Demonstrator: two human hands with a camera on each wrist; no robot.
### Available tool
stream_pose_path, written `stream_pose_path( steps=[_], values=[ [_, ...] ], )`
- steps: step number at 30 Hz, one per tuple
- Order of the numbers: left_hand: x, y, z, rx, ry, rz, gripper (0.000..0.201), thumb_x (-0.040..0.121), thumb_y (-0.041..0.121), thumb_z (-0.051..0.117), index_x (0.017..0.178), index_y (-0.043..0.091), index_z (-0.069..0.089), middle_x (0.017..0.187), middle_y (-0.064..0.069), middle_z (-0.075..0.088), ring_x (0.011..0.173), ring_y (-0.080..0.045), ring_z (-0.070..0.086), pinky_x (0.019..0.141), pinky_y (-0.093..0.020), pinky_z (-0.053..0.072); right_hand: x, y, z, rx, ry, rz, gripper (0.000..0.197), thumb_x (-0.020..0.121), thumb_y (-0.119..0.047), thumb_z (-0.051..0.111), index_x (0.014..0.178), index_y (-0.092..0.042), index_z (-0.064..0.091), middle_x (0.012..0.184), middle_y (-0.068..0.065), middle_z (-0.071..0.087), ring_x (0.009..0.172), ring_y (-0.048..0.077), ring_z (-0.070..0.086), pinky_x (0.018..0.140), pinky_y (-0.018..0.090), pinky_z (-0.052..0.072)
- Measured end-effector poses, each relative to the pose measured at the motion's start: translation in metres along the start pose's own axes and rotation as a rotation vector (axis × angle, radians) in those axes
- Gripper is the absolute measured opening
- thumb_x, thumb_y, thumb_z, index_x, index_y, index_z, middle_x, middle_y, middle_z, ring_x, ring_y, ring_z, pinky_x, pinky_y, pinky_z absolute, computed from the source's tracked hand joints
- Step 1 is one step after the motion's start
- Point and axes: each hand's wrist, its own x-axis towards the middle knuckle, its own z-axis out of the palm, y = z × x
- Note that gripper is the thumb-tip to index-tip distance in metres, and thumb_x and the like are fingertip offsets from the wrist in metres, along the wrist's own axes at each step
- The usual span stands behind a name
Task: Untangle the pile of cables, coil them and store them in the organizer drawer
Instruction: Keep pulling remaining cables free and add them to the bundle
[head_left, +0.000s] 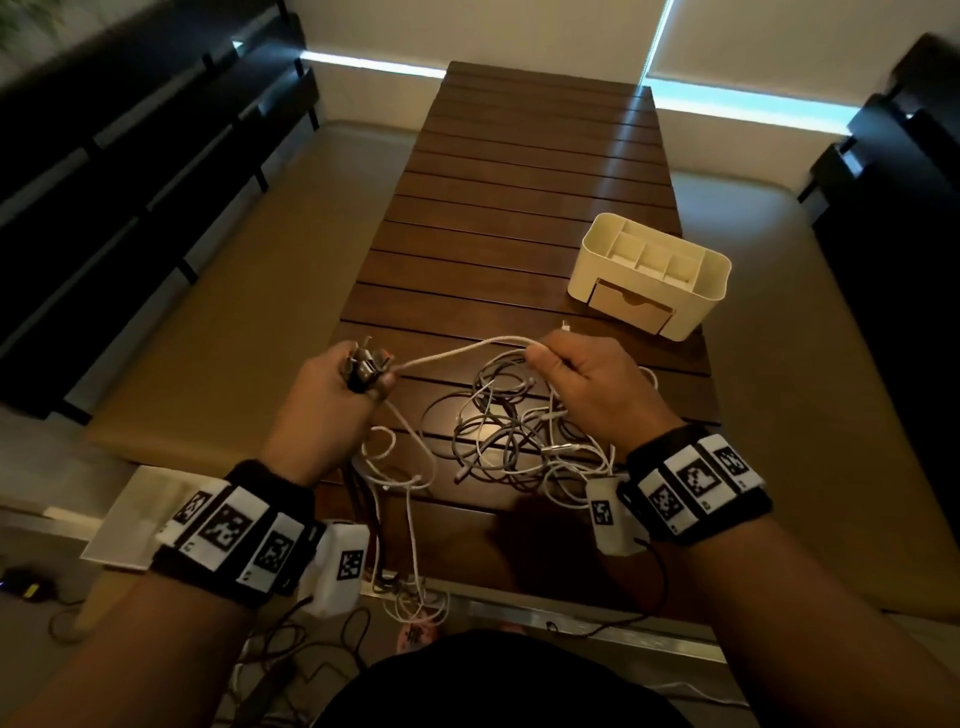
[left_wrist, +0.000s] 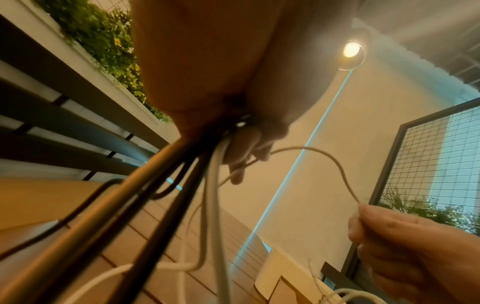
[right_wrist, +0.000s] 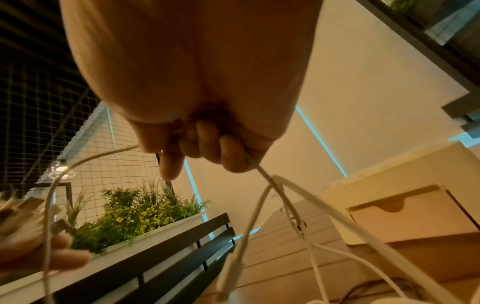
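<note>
A tangled pile of grey and white cables (head_left: 509, 431) lies on the slatted wooden table (head_left: 519, 208). My left hand (head_left: 337, 384) grips a bunch of cable plugs (head_left: 366, 364), with dark and white cables (left_wrist: 182, 195) hanging down from the fist. My right hand (head_left: 582, 374) holds a white braided cable (head_left: 467, 349) that spans between both hands; its fingers (right_wrist: 207, 144) curl round the cable. The cream organizer (head_left: 649, 275) stands to the right, its front drawer (head_left: 631, 306) closed.
Cable ends (head_left: 415, 603) hang over the table's near edge toward the floor. Dark slatted benches (head_left: 130, 182) flank the left, and a dark unit (head_left: 909, 182) stands to the right. A planter with yellow flowers (right_wrist: 135, 218) sits behind the left bench.
</note>
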Motion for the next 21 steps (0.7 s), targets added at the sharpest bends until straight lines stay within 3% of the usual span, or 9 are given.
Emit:
stream_pose_path(
  steps=[3, 7, 10, 12, 15, 18, 21],
  values=[
    [-0.001, 0.010, -0.002, -0.048, 0.084, 0.019, 0.008, 0.097, 0.016, 0.063, 0.093, 0.022, 0.059, 0.080, 0.012, 0.059, 0.058, 0.001, 0.056, 0.048, -0.016, 0.040, -0.003, -0.006, -0.003, -0.068, -0.152, 0.039, 0.032, 0.103, -0.042, 0.048, 0.081, -0.025, 0.064, 0.071, 0.001, 0.062, 0.063, 0.014, 0.057, 0.058, 0.028, 0.044],
    [0.000, 0.017, -0.004, -0.078, 0.082, 0.038, 0.002, 0.097, 0.019, 0.063, 0.095, 0.019, 0.062, 0.080, 0.008, 0.067, 0.051, 0.001, 0.052, 0.047, -0.018, 0.039, -0.007, -0.012, -0.005, -0.113, -0.313, 0.163, 0.036, 0.104, -0.045, 0.044, 0.089, -0.023, 0.068, 0.079, -0.003, 0.064, 0.074, 0.012, 0.061, 0.068, 0.030, 0.049],
    [0.000, 0.017, -0.009, -0.137, -0.001, 0.012, 0.003, 0.098, 0.013, 0.062, 0.100, 0.013, 0.063, 0.082, -0.001, 0.076, 0.040, 0.002, 0.046, 0.046, -0.022, 0.036, -0.013, -0.018, -0.005, 0.035, -0.322, 0.235, 0.035, 0.105, -0.047, 0.038, 0.093, -0.025, 0.063, 0.078, -0.012, 0.059, 0.072, 0.006, 0.056, 0.066, 0.028, 0.044],
    [0.000, 0.015, -0.012, -0.130, -0.051, -0.019, 0.004, 0.097, 0.013, 0.063, 0.100, 0.014, 0.063, 0.077, -0.004, 0.075, 0.041, 0.002, 0.047, 0.050, -0.026, 0.037, -0.019, -0.021, -0.005, 0.129, -0.303, 0.245, 0.031, 0.105, -0.044, 0.039, 0.096, -0.024, 0.061, 0.076, -0.012, 0.055, 0.067, 0.004, 0.051, 0.065, 0.028, 0.042],
    [0.003, 0.006, -0.018, -0.098, -0.049, -0.042, 0.005, 0.096, 0.013, 0.065, 0.095, 0.018, 0.064, 0.072, 0.000, 0.074, 0.045, -0.005, 0.048, 0.051, -0.028, 0.041, -0.025, -0.016, -0.005, 0.179, -0.218, 0.223, 0.021, 0.103, -0.040, 0.046, 0.095, -0.028, 0.062, 0.078, -0.008, 0.059, 0.066, 0.004, 0.053, 0.065, 0.030, 0.045],
    [0.005, -0.001, -0.025, -0.110, -0.004, -0.032, 0.011, 0.095, 0.011, 0.065, 0.088, 0.020, 0.064, 0.065, 0.003, 0.071, 0.045, -0.009, 0.047, 0.047, -0.025, 0.041, -0.029, 0.000, -0.011, 0.118, -0.211, 0.265, 0.020, 0.101, -0.040, 0.051, 0.094, -0.027, 0.064, 0.086, 0.003, 0.065, 0.077, 0.022, 0.061, 0.068, 0.039, 0.049],
    [0.001, -0.002, -0.029, -0.193, 0.012, -0.008, 0.010, 0.096, 0.010, 0.063, 0.088, 0.016, 0.064, 0.062, 0.004, 0.067, 0.050, -0.013, 0.048, 0.047, -0.025, 0.040, -0.033, 0.017, -0.011, -0.062, -0.266, 0.315, 0.028, 0.099, -0.049, 0.050, 0.087, -0.026, 0.062, 0.082, 0.001, 0.064, 0.071, 0.016, 0.059, 0.062, 0.030, 0.045]
  ],
)
